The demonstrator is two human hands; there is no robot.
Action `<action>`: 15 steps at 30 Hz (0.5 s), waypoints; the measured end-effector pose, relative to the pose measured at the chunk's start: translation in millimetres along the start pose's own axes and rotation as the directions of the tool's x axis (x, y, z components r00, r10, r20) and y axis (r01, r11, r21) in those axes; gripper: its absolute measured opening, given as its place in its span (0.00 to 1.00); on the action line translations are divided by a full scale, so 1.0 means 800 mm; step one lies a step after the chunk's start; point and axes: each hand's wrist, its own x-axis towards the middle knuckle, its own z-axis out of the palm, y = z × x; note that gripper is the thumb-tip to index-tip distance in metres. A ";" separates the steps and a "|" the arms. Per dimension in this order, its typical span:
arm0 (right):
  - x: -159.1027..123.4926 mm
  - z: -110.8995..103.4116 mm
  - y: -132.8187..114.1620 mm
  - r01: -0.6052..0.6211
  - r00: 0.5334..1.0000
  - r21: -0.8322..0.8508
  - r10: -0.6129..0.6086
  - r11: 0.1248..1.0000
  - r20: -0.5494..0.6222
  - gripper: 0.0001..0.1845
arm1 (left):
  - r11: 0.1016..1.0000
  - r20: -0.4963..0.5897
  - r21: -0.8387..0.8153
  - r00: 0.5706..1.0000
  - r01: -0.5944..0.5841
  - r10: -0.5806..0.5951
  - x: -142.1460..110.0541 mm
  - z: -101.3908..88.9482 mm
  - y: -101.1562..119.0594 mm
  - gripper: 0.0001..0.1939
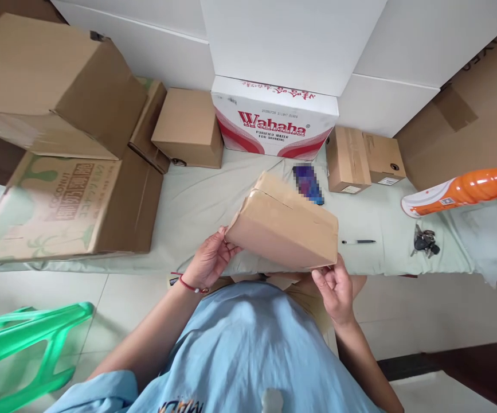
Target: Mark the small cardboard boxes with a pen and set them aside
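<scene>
A plain brown cardboard box (286,229) is tilted between my two hands above the near edge of the cloth-covered table (200,201). My left hand (211,258), with a red cord bracelet at the wrist, pinches the box's left corner. At the lower right corner, my right hand (334,287) grips the box with the thumb below and fingers along the side. The box's underside and far side are hidden. Just behind it lies a phone (308,183), its screen blurred out. To its right is a pen (359,241).
A white Wahaha carton (274,123) stands at the back, with small brown boxes (190,126) on either side. Large cartons (67,206) are stacked at left. Keys (424,241) and an orange bottle (467,189) are at right. A green stool (33,350) stands on the floor.
</scene>
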 end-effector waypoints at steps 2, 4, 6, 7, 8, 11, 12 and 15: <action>0.003 0.006 0.000 0.040 0.998 -0.073 -0.044 0.997 -0.047 0.20 | 1.000 -0.021 0.022 1.000 0.022 -0.022 -0.003 -0.004 -0.003 0.25; 0.005 0.010 0.002 0.026 0.996 -0.093 -0.033 0.995 -0.083 0.21 | 0.995 -0.041 0.078 0.997 0.061 -0.058 -0.009 -0.004 -0.002 0.29; 0.006 0.010 0.004 -0.028 0.994 -0.090 0.018 0.996 -0.104 0.21 | 0.986 -0.048 0.133 0.994 0.105 -0.099 -0.015 0.001 0.004 0.32; 0.007 0.009 0.004 -0.056 0.993 -0.093 0.045 0.994 -0.111 0.20 | 0.979 -0.043 0.162 0.992 0.125 -0.120 -0.018 0.004 0.008 0.33; 0.008 0.007 0.004 -0.079 0.991 -0.100 0.067 0.992 -0.119 0.19 | 0.970 -0.032 0.194 0.989 0.145 -0.141 -0.022 0.007 0.012 0.35; 0.011 -0.002 -0.001 -0.127 0.985 -0.108 0.112 0.986 -0.133 0.17 | 0.929 -0.011 0.304 0.975 0.213 -0.220 -0.034 0.019 0.027 0.39; 0.012 -0.004 -0.003 -0.137 0.983 -0.099 0.123 0.986 -0.139 0.17 | 0.908 -0.017 0.342 0.968 0.242 -0.251 -0.038 0.022 0.032 0.41; 0.013 -0.011 -0.009 -0.169 0.972 -0.054 0.157 0.984 -0.175 0.18 | 0.841 -0.073 0.447 0.949 0.305 -0.306 -0.047 0.028 0.045 0.42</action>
